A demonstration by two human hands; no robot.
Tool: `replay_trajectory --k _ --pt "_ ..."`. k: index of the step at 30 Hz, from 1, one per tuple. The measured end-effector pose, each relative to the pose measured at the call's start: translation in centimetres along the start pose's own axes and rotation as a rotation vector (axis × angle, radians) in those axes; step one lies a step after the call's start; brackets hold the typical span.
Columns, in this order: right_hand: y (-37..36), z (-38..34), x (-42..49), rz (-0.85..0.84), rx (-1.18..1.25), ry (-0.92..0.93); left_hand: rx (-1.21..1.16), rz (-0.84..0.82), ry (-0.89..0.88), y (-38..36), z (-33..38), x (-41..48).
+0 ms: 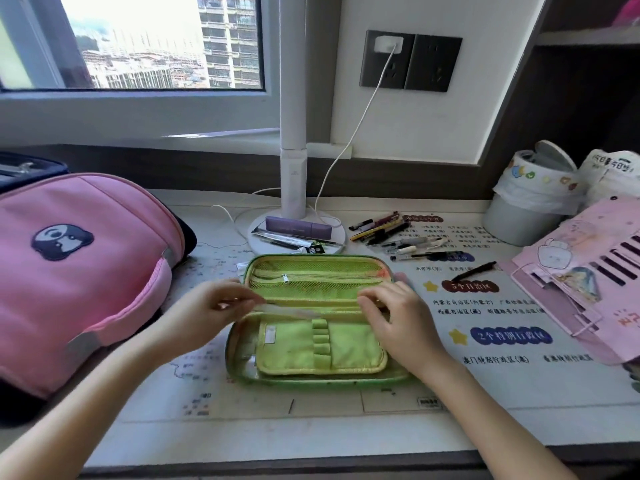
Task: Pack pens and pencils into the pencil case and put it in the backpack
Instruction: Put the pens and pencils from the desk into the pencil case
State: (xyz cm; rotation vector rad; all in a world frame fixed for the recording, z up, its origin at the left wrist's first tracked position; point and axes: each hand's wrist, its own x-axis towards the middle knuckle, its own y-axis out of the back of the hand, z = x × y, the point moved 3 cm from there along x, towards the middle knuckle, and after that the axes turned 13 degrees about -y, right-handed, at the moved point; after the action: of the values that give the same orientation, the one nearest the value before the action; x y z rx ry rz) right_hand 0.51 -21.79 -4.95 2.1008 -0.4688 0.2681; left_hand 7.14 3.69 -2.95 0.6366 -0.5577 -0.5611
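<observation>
A green pencil case (311, 348) lies open on the desk in front of me, its mesh pocket at the far side and elastic loops on the near flap. My left hand (207, 313) pinches one end of a pale, translucent pen (287, 311) that lies across the case's middle. My right hand (394, 317) rests with curled fingers on the case's right side, touching the pen's other end. A pile of pens and pencils (394, 233) lies behind the case to the right. The pink backpack (76, 271) lies flat at the left.
A white lamp base (263, 237) behind the case carries a purple box (298, 226) and packaged pens. A single black pen (478, 270) lies right of the case. A white bin (530, 206) and a pink folder (588, 282) stand at right. A white cable (349, 147) hangs from the wall socket.
</observation>
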Motion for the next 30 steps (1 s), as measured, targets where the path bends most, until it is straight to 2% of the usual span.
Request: replay_trajectory --k 8,15,23,30 --pt "-0.6 0.6 -0.2 -0.021 -0.118 -0.005 0.264 0.019 -0.194 0.3 -1.8 -1.4" --pt "-0.8 0.5 -0.3 -0.021 -0.154 0.017 0.466 0.041 -0.342 -0.8 0.3 -0.2" --pt "-1.2 0.4 -0.3 0.013 -0.217 0.064 0.425 -0.066 -0.364 -3.9 1.2 1.6" --pt "-1.0 0.2 -0.5 -0.035 -0.163 0.071 0.298 -0.041 -0.296 -4.3 0.7 2.2"
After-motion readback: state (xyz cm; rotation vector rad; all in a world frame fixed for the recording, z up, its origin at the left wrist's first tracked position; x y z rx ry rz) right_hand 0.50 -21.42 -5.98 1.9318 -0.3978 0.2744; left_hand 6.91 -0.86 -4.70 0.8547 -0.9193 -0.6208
